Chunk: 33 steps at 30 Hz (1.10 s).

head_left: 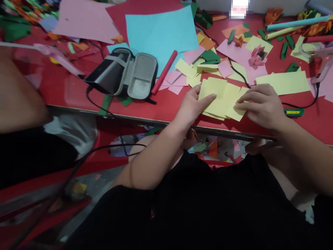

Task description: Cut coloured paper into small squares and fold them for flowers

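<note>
Several yellow paper pieces [218, 89] overlap in a loose stack near the front edge of the red table [316, 123]. My left hand [194, 104] holds the stack at its left side, thumb on top and fingers mostly hidden beneath. At the right side, my right hand [262, 104] pinches a yellow piece [235, 113] between thumb and fingers. More yellow and pink scraps lie just behind the stack. A long yellow strip [288, 83] rests behind my right hand.
An open black case [142, 76], a red paper roll [165, 72] and a blue sheet [158, 34] lie left. A green cutter [293, 112], a pink glue gun [324, 67] and its cable are right. Another person's arm [18, 90] is at far left.
</note>
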Tool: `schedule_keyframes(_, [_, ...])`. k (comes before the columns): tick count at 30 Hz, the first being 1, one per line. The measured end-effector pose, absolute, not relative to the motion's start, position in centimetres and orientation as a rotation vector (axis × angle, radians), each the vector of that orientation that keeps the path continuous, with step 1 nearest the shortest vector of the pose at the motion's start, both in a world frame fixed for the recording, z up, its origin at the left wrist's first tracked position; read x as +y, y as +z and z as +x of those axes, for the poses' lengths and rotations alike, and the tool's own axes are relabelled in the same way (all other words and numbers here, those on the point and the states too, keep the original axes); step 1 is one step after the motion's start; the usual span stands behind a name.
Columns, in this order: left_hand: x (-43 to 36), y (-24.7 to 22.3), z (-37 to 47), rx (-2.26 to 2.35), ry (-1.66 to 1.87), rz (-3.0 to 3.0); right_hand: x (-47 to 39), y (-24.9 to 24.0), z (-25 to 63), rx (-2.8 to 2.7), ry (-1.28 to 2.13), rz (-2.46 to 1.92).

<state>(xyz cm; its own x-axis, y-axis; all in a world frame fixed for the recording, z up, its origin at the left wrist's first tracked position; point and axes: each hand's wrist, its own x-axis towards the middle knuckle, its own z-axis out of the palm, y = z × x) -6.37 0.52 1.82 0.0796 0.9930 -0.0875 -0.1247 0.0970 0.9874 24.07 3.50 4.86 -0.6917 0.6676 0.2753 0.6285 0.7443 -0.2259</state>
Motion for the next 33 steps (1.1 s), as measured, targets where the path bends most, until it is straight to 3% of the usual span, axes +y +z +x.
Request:
schedule_keyframes(6, [3.0, 1.3, -9.0, 1.406, 1.134, 1.364, 4.0, 3.8, 23.9, -2.638, 0.200, -0.916])
schedule_keyframes(18, [2.2, 1.5, -6.9, 1.101, 1.242, 1.214, 8.1, 0.0, 19.9, -2.164, 0.888, -1.086])
schedule_keyframes(33, [2.2, -0.1, -7.5, 1.156, 1.281, 1.260, 7.8, 3.2, 24.8, -1.888, 1.197, -1.086])
